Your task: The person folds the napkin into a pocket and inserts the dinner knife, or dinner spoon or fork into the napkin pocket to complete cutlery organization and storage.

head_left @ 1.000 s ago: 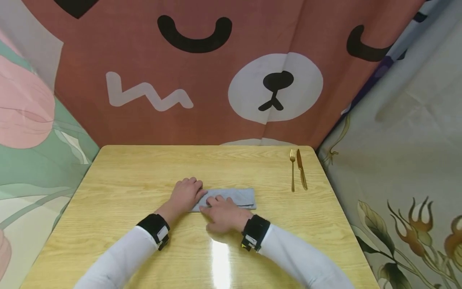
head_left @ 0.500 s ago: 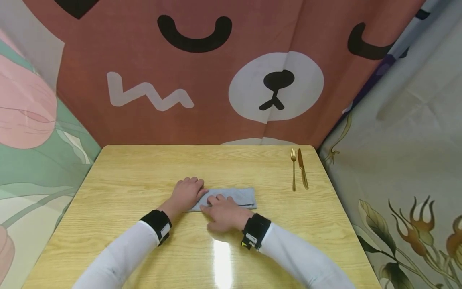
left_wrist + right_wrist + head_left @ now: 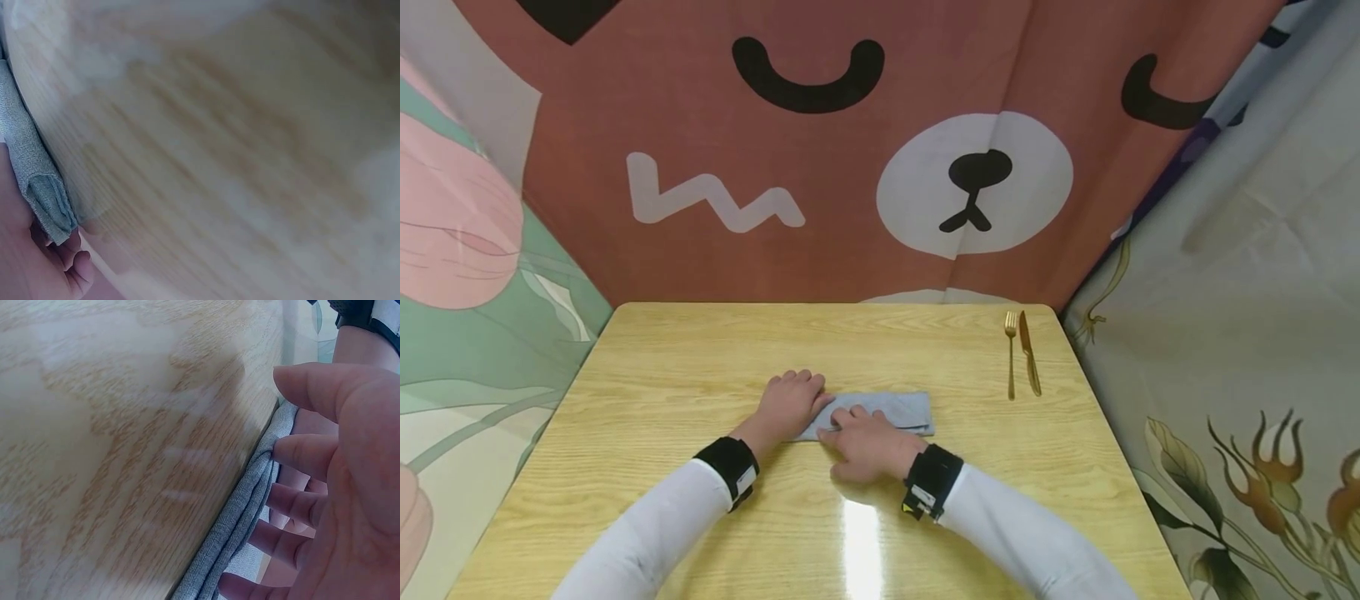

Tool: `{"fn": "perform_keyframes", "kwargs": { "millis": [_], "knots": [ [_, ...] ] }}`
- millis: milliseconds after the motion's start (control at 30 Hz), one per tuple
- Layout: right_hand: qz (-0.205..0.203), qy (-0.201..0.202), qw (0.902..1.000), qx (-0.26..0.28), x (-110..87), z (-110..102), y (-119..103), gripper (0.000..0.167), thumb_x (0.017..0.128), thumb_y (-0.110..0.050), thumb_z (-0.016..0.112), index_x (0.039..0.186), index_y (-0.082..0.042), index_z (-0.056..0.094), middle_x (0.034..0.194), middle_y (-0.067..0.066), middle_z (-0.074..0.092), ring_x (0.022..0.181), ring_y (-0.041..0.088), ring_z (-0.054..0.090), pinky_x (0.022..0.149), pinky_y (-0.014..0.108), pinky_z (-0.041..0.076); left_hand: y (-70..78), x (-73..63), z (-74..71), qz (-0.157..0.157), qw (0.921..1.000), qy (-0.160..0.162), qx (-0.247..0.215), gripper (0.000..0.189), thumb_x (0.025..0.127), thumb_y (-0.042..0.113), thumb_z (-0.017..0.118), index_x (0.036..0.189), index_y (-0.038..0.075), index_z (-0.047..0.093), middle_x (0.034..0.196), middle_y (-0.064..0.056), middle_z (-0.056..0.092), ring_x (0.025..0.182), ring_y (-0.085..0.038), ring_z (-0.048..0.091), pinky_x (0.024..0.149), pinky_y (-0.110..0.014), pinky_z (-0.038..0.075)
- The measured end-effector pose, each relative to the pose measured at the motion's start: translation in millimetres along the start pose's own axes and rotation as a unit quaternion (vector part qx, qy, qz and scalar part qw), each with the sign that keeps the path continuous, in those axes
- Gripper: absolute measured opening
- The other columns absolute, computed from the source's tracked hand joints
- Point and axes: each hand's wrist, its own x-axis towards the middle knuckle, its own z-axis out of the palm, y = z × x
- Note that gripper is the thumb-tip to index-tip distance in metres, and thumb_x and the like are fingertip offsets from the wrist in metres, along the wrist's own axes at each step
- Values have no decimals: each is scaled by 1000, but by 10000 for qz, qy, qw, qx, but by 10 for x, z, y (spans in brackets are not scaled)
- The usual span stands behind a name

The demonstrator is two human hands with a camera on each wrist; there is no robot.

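Observation:
A grey-blue cloth (image 3: 904, 410), folded into a long flat strip, lies across the middle of the wooden table. At its left end, my left hand (image 3: 792, 405) has the thumb over the fabric. The left wrist view shows the layered end of the strip between the thumb side and the curled fingers of that hand (image 3: 37, 262). My right hand (image 3: 867, 446) rests on the near side of the strip. Its fairly straight fingertips touch the layered edge in the right wrist view, where the hand (image 3: 356, 487) has its thumb apart from the fabric.
A gold fork (image 3: 1011, 354) and a gold knife (image 3: 1029, 353) lie side by side at the table's back right. Behind the table (image 3: 700, 342) hangs a curtain with a bear print (image 3: 820, 258). Patterned fabric also hangs on both sides.
The left hand has shifted very slightly right. The right hand and the cloth look the same; the whole view has drifted a little.

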Motion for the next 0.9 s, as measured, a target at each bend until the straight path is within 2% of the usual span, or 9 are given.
{"fn": "perform_keyframes", "kwargs": {
  "millis": [333, 533, 700, 900],
  "knots": [
    [-217, 229, 9995, -52, 2, 19, 90, 60, 100, -47, 56, 156, -28, 45, 156, 2, 46, 139, 27, 47, 108, 48, 49, 1, 22, 4, -21, 9999, -77, -90, 36, 108, 53, 42, 100, 22, 59, 90, 0, 59, 84, -25, 58, 69, -46, 51],
    [-408, 375, 9981, 274, -23, 59, 186, 59, 101, -45, 57, 156, -28, 45, 155, -1, 51, 138, 23, 50, 113, 42, 45, 0, 16, -36, 131, 9997, -77, -199, 34, 108, 50, 44, 99, 21, 59, 89, -1, 59, 82, -27, 59, 64, -47, 51],
    [-496, 421, 9962, 582, -38, 69, 238, 62, 102, -43, 57, 160, -28, 39, 157, -5, 51, 141, 21, 50, 116, 41, 44, -23, 24, -44, 221, 9994, -171, -218, 34, 108, 51, 45, 98, 21, 59, 89, -1, 58, 81, -25, 59, 65, -46, 51],
    [-519, 448, 9929, 970, -56, 60, 283, 59, 103, -43, 57, 159, -30, 40, 157, -9, 50, 144, 18, 48, 118, 40, 41, -60, 30, -37, 261, 9986, -205, -410, 33, 108, 49, 46, 95, 21, 58, 85, 0, 55, 74, -22, 54, 61, -41, 48]
  ]
}}
